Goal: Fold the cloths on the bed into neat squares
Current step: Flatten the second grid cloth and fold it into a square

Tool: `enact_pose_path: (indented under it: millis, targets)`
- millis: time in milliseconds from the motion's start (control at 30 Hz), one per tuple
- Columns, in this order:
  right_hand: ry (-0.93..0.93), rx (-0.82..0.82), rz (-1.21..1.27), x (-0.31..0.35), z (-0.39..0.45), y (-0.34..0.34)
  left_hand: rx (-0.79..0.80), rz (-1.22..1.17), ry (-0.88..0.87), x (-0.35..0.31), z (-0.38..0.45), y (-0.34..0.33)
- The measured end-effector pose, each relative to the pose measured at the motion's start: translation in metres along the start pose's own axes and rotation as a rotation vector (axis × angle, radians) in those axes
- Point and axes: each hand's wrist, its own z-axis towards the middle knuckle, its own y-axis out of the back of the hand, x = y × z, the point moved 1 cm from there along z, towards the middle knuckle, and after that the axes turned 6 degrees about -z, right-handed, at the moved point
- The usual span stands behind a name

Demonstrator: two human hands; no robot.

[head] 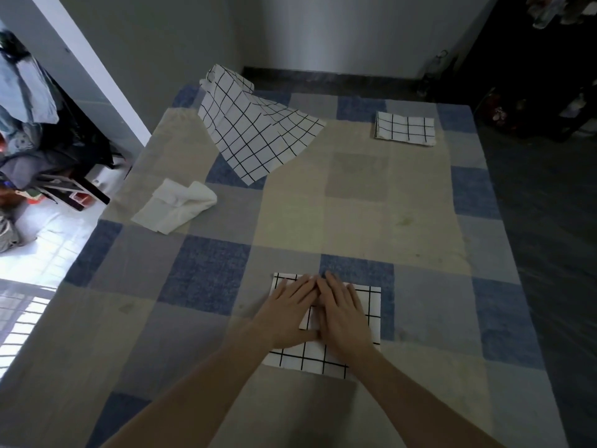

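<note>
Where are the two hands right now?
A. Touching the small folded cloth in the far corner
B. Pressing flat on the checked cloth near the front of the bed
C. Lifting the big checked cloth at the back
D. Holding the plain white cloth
B: the left hand and right hand lie flat, side by side, on the folded checked cloth nearest the person.

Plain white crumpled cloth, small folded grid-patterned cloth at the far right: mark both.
Plain white crumpled cloth [176,206], head view, its rumpled middle.
Small folded grid-patterned cloth [405,128], head view, centre of top face.
</note>
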Motion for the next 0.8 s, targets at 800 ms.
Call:
enact_pose_path:
  millis: [800]
  targets:
    - [-0.037, -0.065, -0.118, -0.01, -0.049, -0.002, 0.187, 0.139, -0.024, 0.01, 0.001, 0.009]
